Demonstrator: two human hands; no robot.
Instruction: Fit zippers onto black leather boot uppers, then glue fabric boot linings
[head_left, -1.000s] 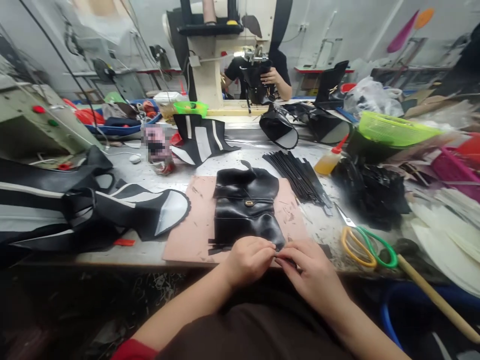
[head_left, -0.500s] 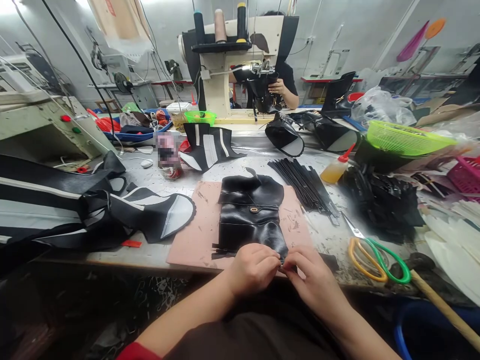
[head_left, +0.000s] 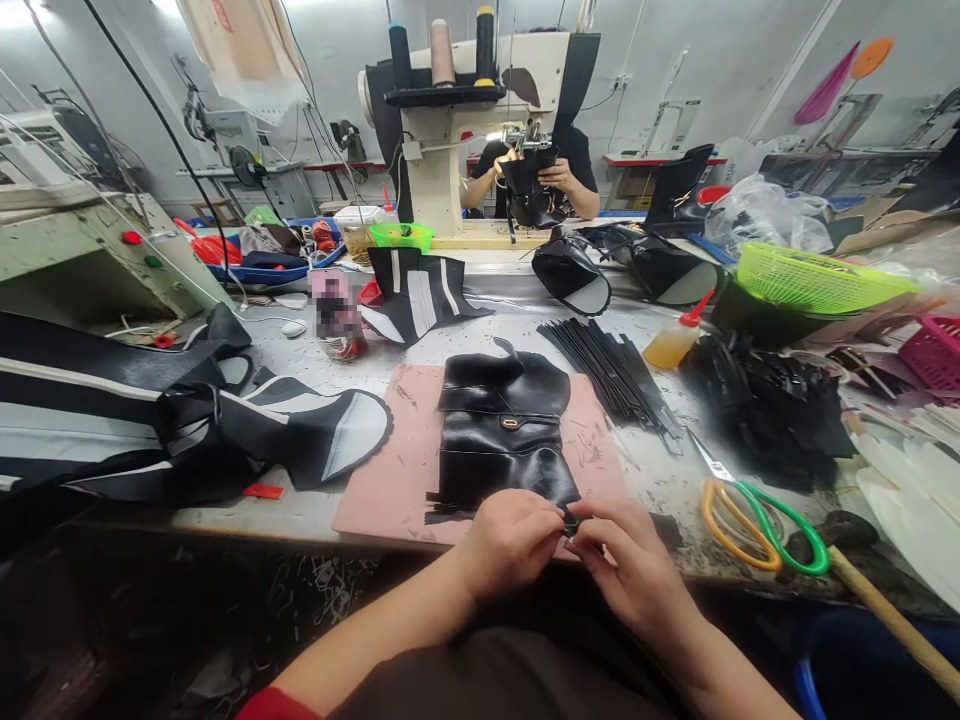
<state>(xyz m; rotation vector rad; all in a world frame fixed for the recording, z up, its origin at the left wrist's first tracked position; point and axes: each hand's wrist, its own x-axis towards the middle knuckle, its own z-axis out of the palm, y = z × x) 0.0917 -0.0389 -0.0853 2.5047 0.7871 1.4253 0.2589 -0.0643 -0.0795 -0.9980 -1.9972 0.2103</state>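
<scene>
A black leather boot upper (head_left: 499,435) with a small gold buckle lies on a pink board (head_left: 375,480) at the table's front edge. Both hands meet at its near right edge. My left hand (head_left: 510,535) is closed in a pinch on that edge. Just to its right, my right hand (head_left: 622,545) pinches the same edge, thumb and forefinger close together. The fingertips cover the exact spot they grip. Dark strip ends stick out at the upper's lower left corner.
Scissors (head_left: 757,520) with orange and green handles lie at right, by a wooden stick (head_left: 892,615). Black strips (head_left: 607,375) and a glue bottle (head_left: 675,335) are beyond. More boot uppers (head_left: 300,430) lie left. Across the table, a person (head_left: 577,180) holds a boot at a sewing machine (head_left: 435,150).
My fingers have shifted slightly at the upper's edge, with the right fingertips a little more raised. Across the table, the other person's second hand has come into view at the boot.
</scene>
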